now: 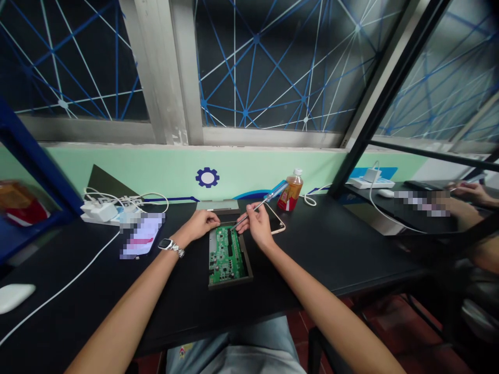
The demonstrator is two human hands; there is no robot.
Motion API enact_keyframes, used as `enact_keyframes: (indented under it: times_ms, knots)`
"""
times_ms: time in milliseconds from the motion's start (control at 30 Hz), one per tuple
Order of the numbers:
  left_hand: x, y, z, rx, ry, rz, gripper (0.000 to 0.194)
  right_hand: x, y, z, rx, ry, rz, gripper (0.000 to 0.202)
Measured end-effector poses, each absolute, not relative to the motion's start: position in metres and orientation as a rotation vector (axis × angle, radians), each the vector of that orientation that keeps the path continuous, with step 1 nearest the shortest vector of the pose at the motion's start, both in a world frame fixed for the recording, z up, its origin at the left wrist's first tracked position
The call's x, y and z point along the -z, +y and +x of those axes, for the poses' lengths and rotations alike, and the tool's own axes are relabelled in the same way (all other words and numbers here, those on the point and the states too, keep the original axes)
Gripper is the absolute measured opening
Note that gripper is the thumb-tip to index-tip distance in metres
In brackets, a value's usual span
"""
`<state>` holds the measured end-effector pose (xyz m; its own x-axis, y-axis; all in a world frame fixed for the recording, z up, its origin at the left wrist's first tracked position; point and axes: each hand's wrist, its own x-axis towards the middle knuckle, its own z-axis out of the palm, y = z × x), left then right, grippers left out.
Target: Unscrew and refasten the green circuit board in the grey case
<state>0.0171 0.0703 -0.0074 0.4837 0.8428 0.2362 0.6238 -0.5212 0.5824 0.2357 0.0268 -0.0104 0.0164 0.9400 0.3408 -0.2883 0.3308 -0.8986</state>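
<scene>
A green circuit board (pixel 223 254) lies in a shallow grey-brown metal frame (pixel 231 283) on the black desk. At the frame's upper left corner, my left hand (pixel 201 224) has its fingers bent together on the edge; the fingertips are partly hidden. My right hand (pixel 255 223) is closed around a screwdriver (pixel 265 200) with a long metal shaft and a blue upper end. Its tip points down at the upper part of the board, and whether it touches cannot be told. Behind the frame lies a flat grey panel (pixel 217 205).
A drink bottle (pixel 291 191) and a light-edged phone (pixel 277 224) are at the right. To the left are a lit phone (pixel 143 236), a power strip (pixel 111 212) with white cables, and a white mouse (pixel 15 297). Another person's hand (pixel 470 191) shows behind the right divider.
</scene>
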Motion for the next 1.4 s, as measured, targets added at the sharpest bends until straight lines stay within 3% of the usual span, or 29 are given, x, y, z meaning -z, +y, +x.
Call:
enact_keyframes:
  times_ms: [167, 467, 733, 1400]
  knots:
    - [0.014, 0.061, 0.022, -0.858, 1.238, 2.244, 0.021, 0.007, 0.032, 0.236, -0.957, -1.333, -0.807, 0.035]
    - [0.021, 0.056, 0.033, -1.073, 1.063, 2.039, 0.03, -0.044, 0.048, 0.21, -0.601, -1.871, -0.879, 0.023]
    - [0.022, 0.05, 0.033, -1.152, 0.895, 1.826, 0.026, -0.026, 0.052, 0.2, -0.374, -1.973, -0.989, 0.021]
    - [0.027, 0.048, 0.039, -1.22, 1.037, 1.878, 0.023, -0.024, 0.055, 0.208, -0.43, -2.069, -0.935, 0.021]
